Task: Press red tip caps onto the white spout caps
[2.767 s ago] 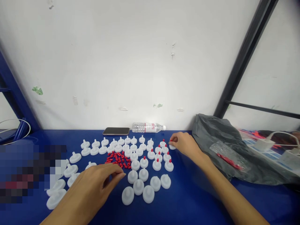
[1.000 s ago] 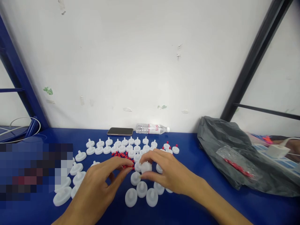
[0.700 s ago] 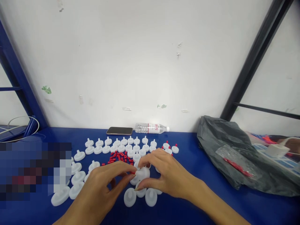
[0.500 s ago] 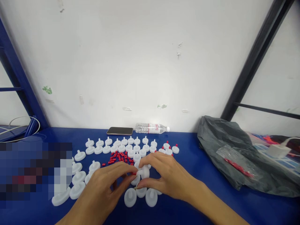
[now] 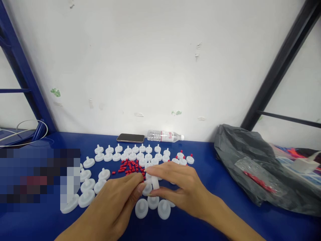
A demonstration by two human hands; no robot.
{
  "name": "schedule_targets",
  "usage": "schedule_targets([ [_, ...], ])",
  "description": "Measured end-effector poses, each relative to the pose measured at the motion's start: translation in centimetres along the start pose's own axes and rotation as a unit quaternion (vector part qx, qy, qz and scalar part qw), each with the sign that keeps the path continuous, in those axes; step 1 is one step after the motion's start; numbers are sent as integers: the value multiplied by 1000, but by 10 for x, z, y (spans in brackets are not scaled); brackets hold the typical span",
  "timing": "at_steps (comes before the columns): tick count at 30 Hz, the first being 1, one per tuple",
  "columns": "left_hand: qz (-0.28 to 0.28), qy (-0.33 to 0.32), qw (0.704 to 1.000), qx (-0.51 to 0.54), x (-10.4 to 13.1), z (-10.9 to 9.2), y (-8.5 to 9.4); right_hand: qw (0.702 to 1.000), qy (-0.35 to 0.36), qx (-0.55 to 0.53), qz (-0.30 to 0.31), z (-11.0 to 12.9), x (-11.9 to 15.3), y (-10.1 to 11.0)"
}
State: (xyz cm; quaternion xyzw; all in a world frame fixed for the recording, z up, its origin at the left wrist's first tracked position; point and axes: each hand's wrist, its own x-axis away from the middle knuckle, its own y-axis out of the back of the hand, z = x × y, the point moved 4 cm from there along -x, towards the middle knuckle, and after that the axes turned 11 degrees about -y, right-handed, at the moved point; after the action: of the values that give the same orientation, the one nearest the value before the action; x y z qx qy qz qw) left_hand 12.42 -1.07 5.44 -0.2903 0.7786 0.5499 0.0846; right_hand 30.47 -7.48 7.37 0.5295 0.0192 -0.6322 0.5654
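Note:
My right hand [image 5: 179, 182] pinches a round white plastic cap with a thin spout [image 5: 155, 182] between thumb and fingers, tilted on its edge. My left hand [image 5: 120, 197] is closed beside it, thumb against fingertips, at the spout side. A small red cap showed in that pinch a moment earlier; the fingers hide it now. Below the hands lie more white spouted caps [image 5: 141, 209]. Just beyond my left fingers is a loose pile of small red caps [image 5: 129, 166].
Rows of white spouted caps [image 5: 116, 156] stand on the blue table [image 5: 200, 221]. Several at right wear red tips [image 5: 191, 155]. A phone [image 5: 130, 138] and a plastic bottle [image 5: 164, 136] lie by the wall. At right is a dark plastic bag [image 5: 233, 150] with a clear packet [image 5: 259, 177] on it.
My left fingers have closed in further at the spout, covering the red cap. The white cap has turned more edge-on in my right hand. The whole view has shifted slightly.

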Motion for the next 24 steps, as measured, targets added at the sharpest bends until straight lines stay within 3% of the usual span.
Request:
schedule_targets([
  [3,-19,1,1000,4,4,-2,2,1000,23,-1,-14,4,1,-3],
  [8,-1,-29,999,-38,10,5,-2,999,37,-3,-22,4,2,-9],
  [12,-9,-62,995,-79,9,6,-4,1000,3,-12,-18,1,3,-12],
  [15,-20,-63,997,-49,2,0,-2,999,-41,-17,2,0,0,-11],
  [18,-27,-23,999,-21,-5,-2,1,999,-50,10,15,-1,-4,0],
  [20,-19,8,999,-43,-5,2,2,997,-63,45,-10,-7,-8,13],
  [24,13,42,991,-123,-3,16,-1,965,-189,155,-98,-37,-10,48],
])
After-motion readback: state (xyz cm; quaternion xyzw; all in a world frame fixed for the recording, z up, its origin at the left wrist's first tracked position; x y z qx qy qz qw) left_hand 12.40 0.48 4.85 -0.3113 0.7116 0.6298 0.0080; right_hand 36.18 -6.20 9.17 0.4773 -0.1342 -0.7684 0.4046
